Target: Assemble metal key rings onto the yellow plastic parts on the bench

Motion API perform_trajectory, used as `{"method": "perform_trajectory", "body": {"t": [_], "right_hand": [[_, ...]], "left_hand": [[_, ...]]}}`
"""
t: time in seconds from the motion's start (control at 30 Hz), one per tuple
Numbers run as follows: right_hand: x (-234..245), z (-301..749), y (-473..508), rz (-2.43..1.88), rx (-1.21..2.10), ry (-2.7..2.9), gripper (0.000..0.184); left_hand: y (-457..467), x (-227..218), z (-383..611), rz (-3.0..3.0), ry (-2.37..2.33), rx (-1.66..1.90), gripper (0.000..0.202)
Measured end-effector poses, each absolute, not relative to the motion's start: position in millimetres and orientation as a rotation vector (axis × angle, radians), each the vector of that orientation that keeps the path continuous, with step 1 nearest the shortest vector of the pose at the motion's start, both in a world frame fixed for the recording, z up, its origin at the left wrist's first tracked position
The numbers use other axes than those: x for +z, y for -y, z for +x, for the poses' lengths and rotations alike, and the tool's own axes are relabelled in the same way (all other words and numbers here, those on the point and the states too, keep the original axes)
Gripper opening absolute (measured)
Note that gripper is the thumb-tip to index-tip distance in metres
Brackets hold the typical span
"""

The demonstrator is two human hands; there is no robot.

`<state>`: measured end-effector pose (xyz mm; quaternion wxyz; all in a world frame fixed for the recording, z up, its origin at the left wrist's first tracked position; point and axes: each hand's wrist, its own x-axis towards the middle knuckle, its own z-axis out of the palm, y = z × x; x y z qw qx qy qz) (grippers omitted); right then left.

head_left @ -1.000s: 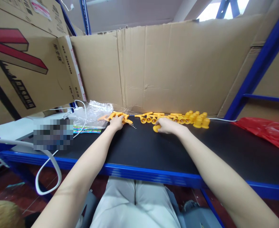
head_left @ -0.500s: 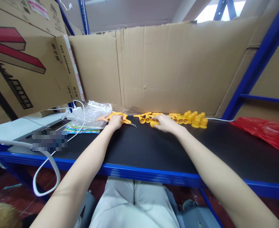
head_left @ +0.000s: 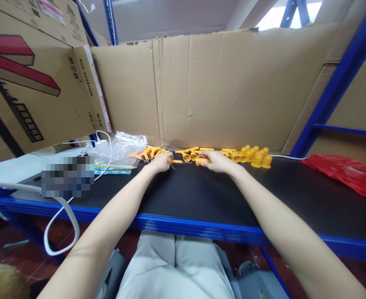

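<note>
My left hand [head_left: 162, 162] is closed on an orange branched plastic piece [head_left: 177, 161], whose thin ridged end points right. Facing it is a yellow plastic cup [head_left: 202, 160], lying sideways in the closed fingers of my right hand [head_left: 219, 161]. A small gap separates the two parts. Behind my left hand lies a pile of orange branched pieces [head_left: 150, 152]. Between and behind my hands, yellow cups with orange stems [head_left: 187, 157] lie in a row, partly hidden by my right hand. Several loose yellow cups [head_left: 257, 158] stand rim down to the right.
Clear plastic bags [head_left: 125, 145], a white charger [head_left: 101, 146] and its cable are on the left. A red plastic bag [head_left: 345, 172] lies at the right. Cardboard [head_left: 232, 91] walls the back of the black tabletop [head_left: 198, 195], and a blue metal edge [head_left: 198, 225] runs along its front.
My left hand has moved right, away from the pile, bringing an orange piece with it. The yellow cup in my right hand now lies more on its side, towards the left hand.
</note>
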<state>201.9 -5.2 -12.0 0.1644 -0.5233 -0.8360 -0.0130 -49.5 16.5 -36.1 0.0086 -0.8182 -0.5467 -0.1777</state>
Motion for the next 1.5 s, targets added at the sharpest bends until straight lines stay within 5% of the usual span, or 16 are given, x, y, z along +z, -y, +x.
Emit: {"method": "perform_trajectory", "body": {"t": [0.33,0.9,1.5], "right_hand": [[-19.7,203.4,-2.7,-1.478,0.056,2.213,0.029],[-31.9,206.5,-13.4,-1.303,0.709,1.879,0.025],[-31.3,206.8,-7.5,-1.222,1.042,1.833,0.030]], "left_hand": [[-15.6,-35.9,-46.9,-2.621,1.770,-0.587,0.017],[-17.6,-40.4,-43.4,-2.588,1.732,-0.617,0.020],[-17.6,-41.8,-37.7,-2.661,1.569,-0.664,0.019]]}}
